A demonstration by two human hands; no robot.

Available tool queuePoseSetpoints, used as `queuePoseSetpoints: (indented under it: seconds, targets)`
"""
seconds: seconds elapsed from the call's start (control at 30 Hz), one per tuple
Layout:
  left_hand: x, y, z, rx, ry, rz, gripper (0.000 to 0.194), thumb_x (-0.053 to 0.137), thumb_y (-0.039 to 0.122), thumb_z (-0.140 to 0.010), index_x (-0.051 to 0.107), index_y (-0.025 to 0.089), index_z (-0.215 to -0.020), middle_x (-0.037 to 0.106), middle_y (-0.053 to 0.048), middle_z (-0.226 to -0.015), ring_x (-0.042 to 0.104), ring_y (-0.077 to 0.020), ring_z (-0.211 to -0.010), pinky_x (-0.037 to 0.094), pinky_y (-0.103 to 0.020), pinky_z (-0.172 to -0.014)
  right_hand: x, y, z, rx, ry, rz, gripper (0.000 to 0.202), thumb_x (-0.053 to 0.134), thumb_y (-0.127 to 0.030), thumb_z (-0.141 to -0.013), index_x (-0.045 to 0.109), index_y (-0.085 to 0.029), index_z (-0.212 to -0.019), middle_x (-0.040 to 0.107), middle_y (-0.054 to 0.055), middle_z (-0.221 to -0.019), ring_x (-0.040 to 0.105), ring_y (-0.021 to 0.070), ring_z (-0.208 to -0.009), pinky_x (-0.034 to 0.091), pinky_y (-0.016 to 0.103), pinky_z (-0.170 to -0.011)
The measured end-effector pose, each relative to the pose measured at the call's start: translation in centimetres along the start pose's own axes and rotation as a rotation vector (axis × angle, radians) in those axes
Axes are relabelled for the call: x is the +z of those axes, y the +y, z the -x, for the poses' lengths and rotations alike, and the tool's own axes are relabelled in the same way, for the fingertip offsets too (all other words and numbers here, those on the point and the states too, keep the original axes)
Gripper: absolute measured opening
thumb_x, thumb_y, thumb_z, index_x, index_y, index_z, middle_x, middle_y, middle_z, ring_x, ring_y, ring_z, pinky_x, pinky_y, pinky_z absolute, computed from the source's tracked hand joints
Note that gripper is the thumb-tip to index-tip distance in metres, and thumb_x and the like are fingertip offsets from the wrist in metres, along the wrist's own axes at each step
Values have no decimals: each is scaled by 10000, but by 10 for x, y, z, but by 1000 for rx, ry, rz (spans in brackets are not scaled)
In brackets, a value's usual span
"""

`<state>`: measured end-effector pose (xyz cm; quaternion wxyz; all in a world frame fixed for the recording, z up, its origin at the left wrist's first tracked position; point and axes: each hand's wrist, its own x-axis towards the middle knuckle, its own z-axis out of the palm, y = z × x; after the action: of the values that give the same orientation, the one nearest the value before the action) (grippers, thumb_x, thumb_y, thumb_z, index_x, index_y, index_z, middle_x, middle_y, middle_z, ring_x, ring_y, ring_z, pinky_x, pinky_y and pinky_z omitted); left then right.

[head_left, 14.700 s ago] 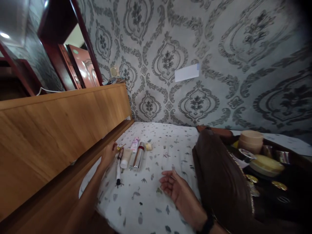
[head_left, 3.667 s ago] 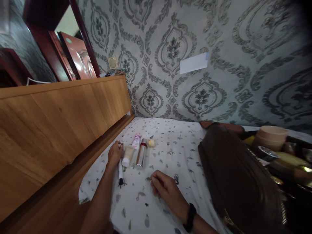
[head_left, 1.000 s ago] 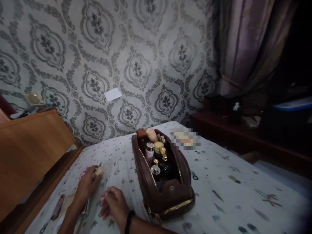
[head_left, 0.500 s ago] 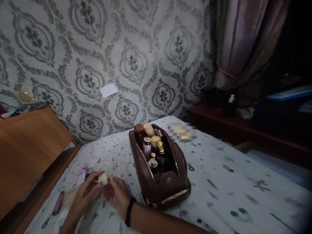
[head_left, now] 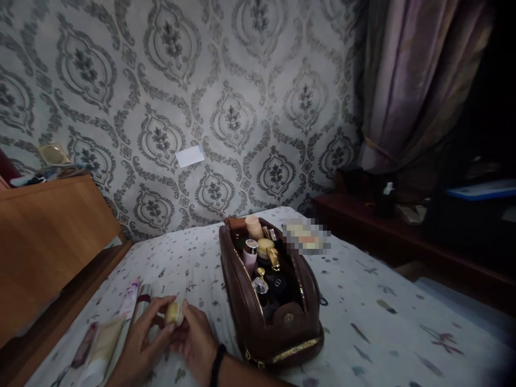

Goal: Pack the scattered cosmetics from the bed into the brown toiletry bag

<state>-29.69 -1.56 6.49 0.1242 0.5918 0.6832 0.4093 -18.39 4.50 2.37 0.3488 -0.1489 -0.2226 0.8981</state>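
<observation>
A small round cosmetic jar (head_left: 173, 313), yellow with a pale edge, is held between my two hands. My left hand (head_left: 147, 333) pinches its left side with thumb and fingers. On the other side, my right hand (head_left: 197, 333), a black band at its wrist, grips the jar with the thumb near its top. Just right of my hands stands an unzipped brown makeup bag (head_left: 282, 349). Inside it are a beige-capped bottle (head_left: 253, 227), a pink bottle (head_left: 250, 257), a yellow-lidded jar (head_left: 265, 248), a gold-topped item (head_left: 273, 258) and a black compact (head_left: 278, 282).
Left of my hands, a beige tube (head_left: 104, 344), a pink-and-white tube (head_left: 129, 298) and a dark reddish tube (head_left: 84, 345) lie on the patterned bedsheet (head_left: 363, 333). A wooden cabinet (head_left: 52, 226) borders the left, a dark red shelf (head_left: 346, 215) the right. Beyond the bag lies a blurred item (head_left: 306, 236).
The jar has turned in my hands, so its yellow face now shows more. My view has shifted slightly left and up; the bag appears lower and more to the right.
</observation>
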Motion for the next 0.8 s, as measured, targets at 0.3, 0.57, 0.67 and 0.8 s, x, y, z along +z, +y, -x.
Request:
queuePoseSetpoints:
  seconds: [0.3, 0.57, 0.67, 0.8]
  targets:
    - [1, -4, -1, 17, 52, -63, 450, 604, 567, -775, 693, 226, -1057, 711, -81, -1024, 660, -252, -866, 557, -328, -762, 1, -2, -2, 63, 27, -40, 720, 807, -718, -418, 599, -160, -823, 648, -6, -613, 569, 100, -467, 380, 190, -428]
    - [2, -6, 1, 19, 35, -64, 466, 570, 578, -800, 677, 222, -1080, 705, -90, -1038, 652, -251, -883, 549, -319, -745, 4, -8, 3, 83, 42, -57, 665, 858, -641, -424, 617, -149, -801, 661, -7, -608, 591, 102, -478, 420, 196, -462]
    - [1, -10, 4, 26, 4, -68, 473, 581, 541, -822, 644, 242, -1184, 661, -95, -1183, 635, -258, -971, 532, -348, -835, 6, -9, 5, 104, 72, -48, 708, 832, -689, -411, 628, -132, -800, 659, -5, -577, 572, 89, -434, 395, 182, -437]
    - [0, -9, 5, 53, -5, -28, 433, 581, 510, -843, 642, 254, -1187, 639, -94, -1205, 616, -260, -988, 509, -367, -868, 6, -10, 4, 94, 98, -34, 710, 818, -706, -410, 628, -132, -781, 664, -6, -565, 565, 80, -411, 383, 171, -425]
